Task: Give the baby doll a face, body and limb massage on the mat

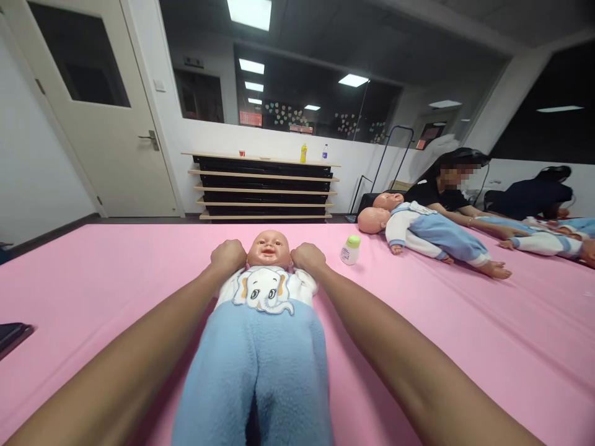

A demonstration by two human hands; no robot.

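Observation:
A baby doll (267, 341) lies on its back on the pink table cover (390, 384), its head toward the far edge. It wears a blue and white fleece suit with an elephant on the chest. My left hand (229, 256) is closed beside the doll's head, at the end of one raised white sleeve. On the other side of the head, my right hand (307, 257) is closed in the same way at the other sleeve. The doll's own hands are hidden inside my fists.
A small white bottle with a green cap (350, 250) stands right of my right hand. Farther right lie more dolls (432, 229), near a person in black (449, 186). A dark flat object (13, 337) rests at the left edge. Stacked boards (264, 186) stand behind the table.

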